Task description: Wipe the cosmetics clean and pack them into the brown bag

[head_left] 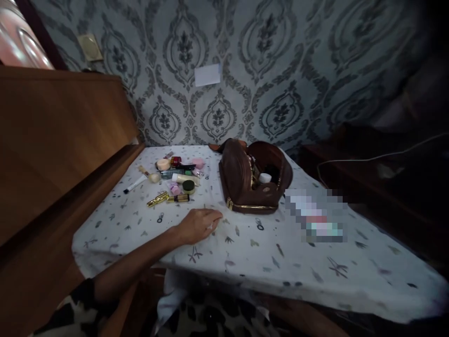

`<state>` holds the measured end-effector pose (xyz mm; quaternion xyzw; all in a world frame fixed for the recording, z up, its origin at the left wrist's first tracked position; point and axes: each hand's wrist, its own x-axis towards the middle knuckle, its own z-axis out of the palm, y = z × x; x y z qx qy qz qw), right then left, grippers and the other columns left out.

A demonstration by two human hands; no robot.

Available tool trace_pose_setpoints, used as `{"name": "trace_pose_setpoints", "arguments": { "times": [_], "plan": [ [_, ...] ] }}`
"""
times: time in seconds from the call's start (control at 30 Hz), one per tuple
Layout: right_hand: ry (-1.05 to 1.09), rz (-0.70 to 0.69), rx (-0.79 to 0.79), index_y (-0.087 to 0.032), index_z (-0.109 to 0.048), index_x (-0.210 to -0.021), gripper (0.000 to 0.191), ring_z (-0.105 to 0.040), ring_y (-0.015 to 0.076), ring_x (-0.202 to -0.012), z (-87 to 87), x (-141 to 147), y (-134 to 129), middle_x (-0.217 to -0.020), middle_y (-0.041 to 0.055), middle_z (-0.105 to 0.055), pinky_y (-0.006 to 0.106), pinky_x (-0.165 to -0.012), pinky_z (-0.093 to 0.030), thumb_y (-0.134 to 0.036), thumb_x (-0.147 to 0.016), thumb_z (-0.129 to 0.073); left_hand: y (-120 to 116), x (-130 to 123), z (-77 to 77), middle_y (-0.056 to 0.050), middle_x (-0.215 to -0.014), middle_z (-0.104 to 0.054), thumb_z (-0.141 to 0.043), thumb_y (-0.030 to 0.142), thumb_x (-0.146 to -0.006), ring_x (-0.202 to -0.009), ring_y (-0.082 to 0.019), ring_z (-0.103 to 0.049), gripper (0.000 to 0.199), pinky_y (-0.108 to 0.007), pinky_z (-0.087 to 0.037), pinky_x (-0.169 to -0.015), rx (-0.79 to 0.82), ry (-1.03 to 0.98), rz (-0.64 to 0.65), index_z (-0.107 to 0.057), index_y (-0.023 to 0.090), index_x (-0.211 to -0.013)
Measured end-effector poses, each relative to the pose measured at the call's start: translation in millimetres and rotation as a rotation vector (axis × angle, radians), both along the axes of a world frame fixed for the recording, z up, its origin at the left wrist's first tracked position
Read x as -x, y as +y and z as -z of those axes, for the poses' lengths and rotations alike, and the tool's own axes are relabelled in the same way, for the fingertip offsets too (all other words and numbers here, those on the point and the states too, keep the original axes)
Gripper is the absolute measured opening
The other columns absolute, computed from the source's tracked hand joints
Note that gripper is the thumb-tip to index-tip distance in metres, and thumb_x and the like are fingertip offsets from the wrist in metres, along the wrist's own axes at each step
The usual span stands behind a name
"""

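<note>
My left hand (199, 226) rests on the patterned tablecloth (252, 262), its fingers together and loosely curled; nothing shows in it. A ring is on one finger. Just beyond the fingertips stands a brown makeup bag (236, 175), unzipped, with a white-capped container (264, 178) and dark items inside. Left of the bag lies a loose group of cosmetics: gold tubes (157, 199), a dark-lidded jar (188, 186), a cream tube (185, 179), a peach-lidded jar (163, 164) and a brush (149, 174). Below the table edge a forearm (305, 318) shows dimly; my right hand is out of sight.
A blurred-out object (315, 215) lies on the right side of the table. A wooden cabinet (59, 140) borders the left side, and a patterned wall (217, 107) stands behind. A pale cable (382, 158) runs across the dark area at right.
</note>
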<state>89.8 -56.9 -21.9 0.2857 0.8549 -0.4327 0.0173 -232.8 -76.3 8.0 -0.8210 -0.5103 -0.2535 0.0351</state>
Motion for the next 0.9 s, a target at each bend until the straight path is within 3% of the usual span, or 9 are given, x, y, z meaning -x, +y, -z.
{"name": "trace_pose_setpoints", "arguments": {
  "times": [0.07, 0.17, 0.3, 0.4, 0.5, 0.67, 0.77, 0.9],
  "plan": [
    [-0.090, -0.114, 0.165, -0.029, -0.076, -0.112, 0.041, -0.068, 0.0337, -0.108, -14.7, 11, 11, -0.110, 0.0082, -0.074, 0.049, -0.094, -0.055, -0.054, -0.092, -0.050, -9, 14, -5.7, -0.010, -0.101, -0.074, -0.039, 0.020, -0.098, -0.086, -0.019, -0.070, 0.027, -0.029, -0.053, -0.077, -0.038, -0.037, -0.053, -0.063, 0.015, -0.107],
    [-0.118, -0.221, 0.269, -0.026, -0.074, -0.117, 0.048, -0.065, 0.0307, -0.114, -57.8, 24, 19, -0.119, 0.0112, -0.071, 0.045, -0.100, -0.050, -0.059, -0.089, -0.054, -19, 48, -18.1, -0.006, -0.092, -0.073, -0.041, 0.024, -0.096, -0.076, -0.017, -0.066, 0.025, -0.027, -0.050, -0.072, -0.050, -0.171, -0.256, -0.065, 0.017, -0.105],
    [0.042, -0.155, 0.330, -0.020, -0.074, -0.114, 0.049, -0.069, 0.0269, -0.102, -113.8, 56, 31, -0.108, 0.0135, -0.073, 0.039, -0.091, -0.054, -0.059, -0.089, -0.056, -16, 110, -35.6, 0.000, -0.076, -0.066, -0.046, 0.031, -0.091, -0.062, -0.015, -0.055, 0.025, -0.025, -0.042, -0.060, -0.084, -0.468, -0.591, -0.066, 0.019, -0.098],
    [0.322, -0.073, 0.357, -0.015, -0.073, -0.107, 0.048, -0.070, 0.0208, -0.082, -128.9, 98, 46, -0.087, 0.0116, -0.074, 0.034, -0.080, -0.055, -0.057, -0.088, -0.060, -4, 157, -44.5, -0.002, -0.085, -0.066, -0.047, 0.032, -0.085, -0.074, -0.017, -0.057, 0.027, -0.026, -0.043, -0.066, -0.173, -0.616, -0.756, -0.067, 0.017, -0.094],
    [0.501, 0.069, 0.369, -0.014, -0.072, -0.098, 0.043, -0.068, 0.0157, -0.068, -120.2, 149, 62, -0.076, 0.0075, -0.072, 0.029, -0.070, -0.053, -0.055, -0.084, -0.066, 11, 197, -50.1, -0.003, -0.088, -0.063, -0.043, 0.031, -0.083, -0.073, -0.017, -0.055, 0.032, -0.026, -0.042, -0.064, -0.187, -0.635, -0.841, -0.066, 0.015, -0.098],
    [0.630, 0.184, 0.432, -0.014, -0.069, -0.086, 0.046, -0.066, 0.0130, -0.061, -80.0, 224, 83, -0.070, 0.0042, -0.070, 0.024, -0.060, -0.048, -0.057, -0.071, -0.074, 44, 239, -57.6, 0.000, -0.068, -0.054, -0.045, 0.033, -0.081, -0.062, -0.016, -0.049, 0.037, -0.026, -0.037, -0.057, -0.065, -0.543, -0.933, -0.068, 0.013, -0.104],
    [0.656, 0.220, 0.407, -0.015, -0.068, -0.084, 0.038, -0.063, 0.0118, -0.057, -54.6, 252, 95, -0.066, 0.0019, -0.069, 0.023, -0.057, -0.045, -0.052, -0.074, -0.072, 66, 243, -59.4, -0.004, -0.082, -0.061, -0.050, 0.038, -0.082, -0.079, -0.021, -0.058, 0.039, -0.028, -0.043, -0.069, 0.024, -0.431, -0.957, -0.068, 0.017, -0.110],
    [0.690, 0.245, 0.361, -0.017, -0.063, -0.079, 0.029, -0.057, 0.0111, -0.051, -25.1, 268, 108, -0.058, -0.0024, -0.063, 0.022, -0.053, -0.044, -0.045, -0.076, -0.068, 85, 229, -54.9, -0.014, -0.109, -0.063, -0.059, 0.057, -0.078, -0.104, -0.033, -0.062, 0.053, -0.039, -0.047, -0.085, 0.149, -0.305, -0.998, -0.067, 0.020, -0.115]
  ]
}}
